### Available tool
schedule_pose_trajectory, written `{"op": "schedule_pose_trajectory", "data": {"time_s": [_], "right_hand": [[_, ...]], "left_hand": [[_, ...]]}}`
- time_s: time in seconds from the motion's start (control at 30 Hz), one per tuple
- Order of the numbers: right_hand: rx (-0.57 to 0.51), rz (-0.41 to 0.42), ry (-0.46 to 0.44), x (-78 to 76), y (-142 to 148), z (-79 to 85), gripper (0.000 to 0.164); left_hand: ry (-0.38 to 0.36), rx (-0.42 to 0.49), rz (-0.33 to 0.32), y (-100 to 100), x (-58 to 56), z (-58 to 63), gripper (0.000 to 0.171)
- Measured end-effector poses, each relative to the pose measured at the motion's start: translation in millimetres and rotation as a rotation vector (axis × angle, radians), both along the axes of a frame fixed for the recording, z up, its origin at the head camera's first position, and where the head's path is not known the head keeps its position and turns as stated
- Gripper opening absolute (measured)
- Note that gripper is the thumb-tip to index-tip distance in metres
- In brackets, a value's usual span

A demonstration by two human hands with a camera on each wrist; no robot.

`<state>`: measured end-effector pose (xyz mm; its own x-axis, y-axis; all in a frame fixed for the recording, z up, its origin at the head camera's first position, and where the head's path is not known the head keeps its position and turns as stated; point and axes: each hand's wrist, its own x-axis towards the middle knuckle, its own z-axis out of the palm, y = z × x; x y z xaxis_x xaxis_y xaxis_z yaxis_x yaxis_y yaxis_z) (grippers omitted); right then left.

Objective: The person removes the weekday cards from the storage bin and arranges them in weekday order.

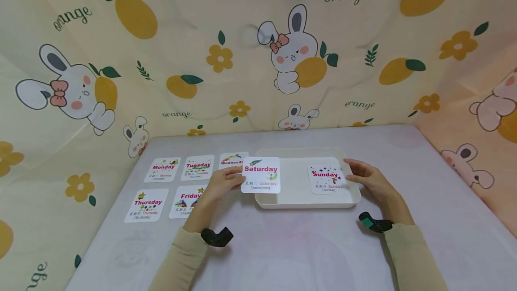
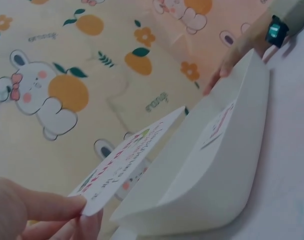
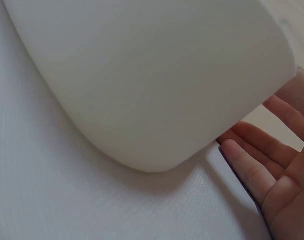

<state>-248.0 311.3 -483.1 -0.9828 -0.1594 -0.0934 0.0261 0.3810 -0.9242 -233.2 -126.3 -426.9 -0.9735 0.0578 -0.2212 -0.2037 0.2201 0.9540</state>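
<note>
In the head view my left hand (image 1: 220, 187) pinches the white Saturday card (image 1: 260, 175) by its left edge. The left wrist view shows the card (image 2: 126, 162) tilted, above the near end of the white tray (image 2: 227, 185), with thumb and fingers on its corner. Inside the tray (image 1: 288, 200), toward its right end, lies the Sunday card (image 1: 324, 180). At the tray's right end is my right hand (image 1: 373, 183), its fingers extended at the rim. In the right wrist view the fingers (image 3: 264, 142) sit against the outside of the tray wall (image 3: 167, 100), partly hidden by it.
Left of the tray, in two rows, lie the Monday (image 1: 162, 169), Tuesday (image 1: 198, 168), Wednesday (image 1: 233, 158), Thursday (image 1: 146, 205) and Friday (image 1: 183, 202) cards. My left hand and arm partly cover Friday; Wednesday is partly hidden too. A printed cloth (image 1: 238, 26) backs the table.
</note>
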Motion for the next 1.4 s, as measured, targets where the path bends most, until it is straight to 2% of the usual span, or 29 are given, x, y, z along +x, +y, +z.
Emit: {"op": "schedule_pose_trajectory", "data": {"time_s": [0.17,0.33,0.6,0.87,1.03,1.27,1.4], "right_hand": [[-0.003,-0.005,-0.002,0.5,-0.5,1.2,0.065],[0.001,-0.004,0.003,0.4,-0.9,1.2,0.065],[0.04,-0.009,0.006,0.2,0.5,1.6,0.066],[0.019,-0.016,-0.007,0.4,-0.9,1.8,0.067],[0.022,-0.019,-0.009,0.6,-1.1,2.1,0.066],[0.014,-0.023,-0.013,1.0,-2.1,1.8,0.066],[0.003,-0.02,-0.015,1.6,-2.8,1.7,0.066]], "left_hand": [[-0.008,-0.006,0.007,-17.3,-1.6,-3.2,0.038],[-0.052,-0.04,-0.011,-36.9,-3.5,-4.5,0.04],[-0.115,-0.082,-0.124,-66.8,-11.4,-14.3,0.041],[-0.137,-0.032,-0.24,-93.3,-14.5,-24.9,0.043],[-0.153,-0.038,-0.269,-100.6,-13.4,-25.5,0.043],[-0.174,-0.113,-0.31,-102.6,-12.4,-26.1,0.039],[-0.202,-0.158,-0.31,-100.2,-10.1,-24.6,0.034]]}}
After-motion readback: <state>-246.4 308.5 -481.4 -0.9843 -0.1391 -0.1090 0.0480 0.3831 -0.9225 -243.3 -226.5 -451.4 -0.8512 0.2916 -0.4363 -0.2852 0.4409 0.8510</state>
